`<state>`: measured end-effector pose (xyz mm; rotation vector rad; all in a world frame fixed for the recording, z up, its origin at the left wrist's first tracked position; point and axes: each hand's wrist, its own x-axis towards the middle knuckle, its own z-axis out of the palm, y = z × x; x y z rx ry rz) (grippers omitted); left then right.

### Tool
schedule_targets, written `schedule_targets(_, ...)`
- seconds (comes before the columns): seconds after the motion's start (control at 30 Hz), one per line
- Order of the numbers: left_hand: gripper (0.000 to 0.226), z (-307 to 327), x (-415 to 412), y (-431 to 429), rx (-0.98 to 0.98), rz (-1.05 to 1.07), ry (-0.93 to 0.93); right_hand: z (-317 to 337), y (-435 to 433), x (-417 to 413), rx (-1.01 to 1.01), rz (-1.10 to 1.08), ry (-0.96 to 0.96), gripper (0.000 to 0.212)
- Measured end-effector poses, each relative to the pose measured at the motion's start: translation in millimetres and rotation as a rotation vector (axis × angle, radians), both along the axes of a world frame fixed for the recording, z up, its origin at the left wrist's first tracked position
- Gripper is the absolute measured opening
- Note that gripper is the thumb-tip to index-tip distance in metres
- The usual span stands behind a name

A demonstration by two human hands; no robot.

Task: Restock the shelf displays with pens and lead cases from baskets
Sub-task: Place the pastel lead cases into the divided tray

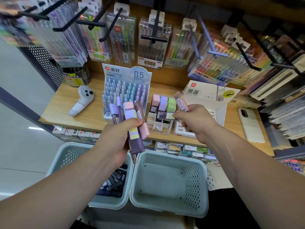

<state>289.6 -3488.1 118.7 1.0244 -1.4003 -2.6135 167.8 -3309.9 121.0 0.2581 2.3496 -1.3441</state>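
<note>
The left hand [115, 138] grips a fanned bundle of lead cases [130, 111] above the near edge of the wooden shelf [66, 103]. The cases are slim and translucent purple, with lilac or pink caps and striped labels. The right hand [196, 119] pinches two more: a pinkish barcoded case [181, 101], tilted upward, and a purple case [165, 115], held level over the divided tray [158, 128].
</note>
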Motion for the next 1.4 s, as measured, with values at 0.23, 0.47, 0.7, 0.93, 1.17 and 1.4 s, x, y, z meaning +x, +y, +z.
schedule_targets(0.23, 0.018, 0, 1, -2, 0.011, 0.018, -0.002, -5, 0, -3, 0.112, 0.011, 0.161, 0.027)
schedule_targets(0.47, 0.019, -4, 1, -5, 0.024, 0.03, -0.013, -6, -11, -13, 0.234, 0.219, 0.314, 0.009)
schedule_targets(0.7, 0.016, -5, -3, -5, 0.037, 0.01, -0.02, -13, -17, -19, 0.284, 0.264, 0.405, 0.026)
schedule_targets(0.93, 0.017, -4, -5, -6, 0.047, 0.019, -0.021, -20, -24, -28, 0.35, 0.31, 0.472, 0.031)
schedule_targets(1.17, 0.018, -1, -4, -8, 0.062, 0.038, -0.015, -37, -24, -33, 0.362, 0.384, 0.529, 0.01)
schedule_targets(1.4, 0.019, 0, -3, -9, 0.073, 0.047, -0.022, -47, -23, -36, 0.389, 0.369, 0.537, 0.017)
